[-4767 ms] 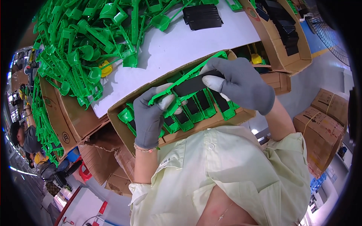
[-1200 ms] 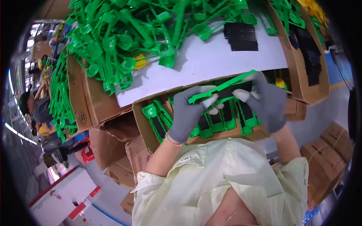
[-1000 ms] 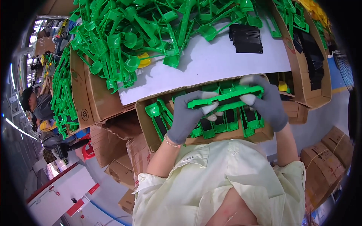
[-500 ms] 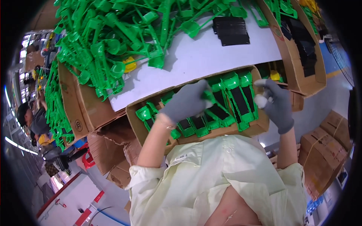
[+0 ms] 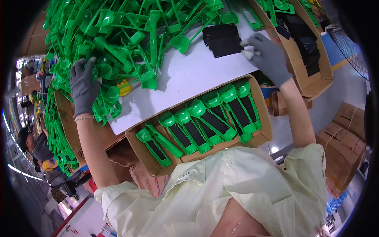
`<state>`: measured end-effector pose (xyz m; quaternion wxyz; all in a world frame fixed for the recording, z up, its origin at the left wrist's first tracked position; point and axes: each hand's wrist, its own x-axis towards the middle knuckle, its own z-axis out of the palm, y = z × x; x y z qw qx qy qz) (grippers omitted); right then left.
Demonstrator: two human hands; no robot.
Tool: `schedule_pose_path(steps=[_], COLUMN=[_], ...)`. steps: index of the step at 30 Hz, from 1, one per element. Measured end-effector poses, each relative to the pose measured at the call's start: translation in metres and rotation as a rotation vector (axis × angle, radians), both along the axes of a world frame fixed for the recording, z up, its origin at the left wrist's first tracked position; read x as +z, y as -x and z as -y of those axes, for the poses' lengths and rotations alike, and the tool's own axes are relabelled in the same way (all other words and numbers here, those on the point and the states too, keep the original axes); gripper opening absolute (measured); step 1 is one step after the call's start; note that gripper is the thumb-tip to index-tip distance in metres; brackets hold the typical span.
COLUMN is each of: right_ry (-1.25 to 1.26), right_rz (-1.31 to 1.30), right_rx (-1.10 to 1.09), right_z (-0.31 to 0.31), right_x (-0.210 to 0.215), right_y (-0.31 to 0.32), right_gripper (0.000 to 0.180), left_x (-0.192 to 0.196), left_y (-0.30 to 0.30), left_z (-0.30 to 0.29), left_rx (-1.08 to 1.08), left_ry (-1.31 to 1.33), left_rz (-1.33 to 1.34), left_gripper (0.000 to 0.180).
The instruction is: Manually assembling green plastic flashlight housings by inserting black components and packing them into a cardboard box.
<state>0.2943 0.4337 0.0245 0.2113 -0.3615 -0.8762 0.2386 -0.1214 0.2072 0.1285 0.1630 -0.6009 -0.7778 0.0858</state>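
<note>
My left hand (image 5: 84, 89), in a grey glove with pale fingertips, reaches the left edge of a heap of green plastic parts (image 5: 118, 51). Its fingers are apart against the heap, and no part is seen held. On the right, my gloved right hand (image 5: 268, 59) has its fingertips at the right edge of a stack of flat black pieces (image 5: 222, 40). Thumb and fingers are spread there. Below both hands, a cardboard box (image 5: 183, 158) holds several green plastic holders (image 5: 193, 130) with black pieces set in them, lying slanted side by side.
The white tabletop (image 5: 189, 75) lies between heap and box. At right, a long carton (image 5: 316, 85) contains more black pieces (image 5: 302, 39). Taped cartons (image 5: 341, 150) and a fan (image 5: 351, 51) stand beyond. A yellow part (image 5: 124, 87) sits by the heap. Another person (image 5: 35, 142) is far left.
Both hands have left the cardboard box. The left moved up and left to the green heap; the right moved up and left to the black stack. The view has shifted slightly.
</note>
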Motion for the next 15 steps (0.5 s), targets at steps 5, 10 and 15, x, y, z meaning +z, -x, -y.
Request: schedule_pose_path(steps=[5,10,15], right_ry=[-0.391,-0.414,-0.222], right_rz=[0.023,0.427,0.469], right_rx=[0.216,0.247,0.292], right_z=[-0.007,0.015,0.012], right_x=[-0.01,-0.003,0.006], right_y=[0.031,0.061,0.066], right_gripper=[0.028,0.029,0.027], left_x=[-0.009,0.007,0.03], left_y=[0.001,0.005,-0.021], left_z=[0.0,0.005,0.037], left_rx=[-0.057,-0.102,-0.037], left_ry=[-0.017,-0.03,-0.151], left_rz=[-0.086,0.003,0.224], left_gripper=[0.053,0.048,0.044])
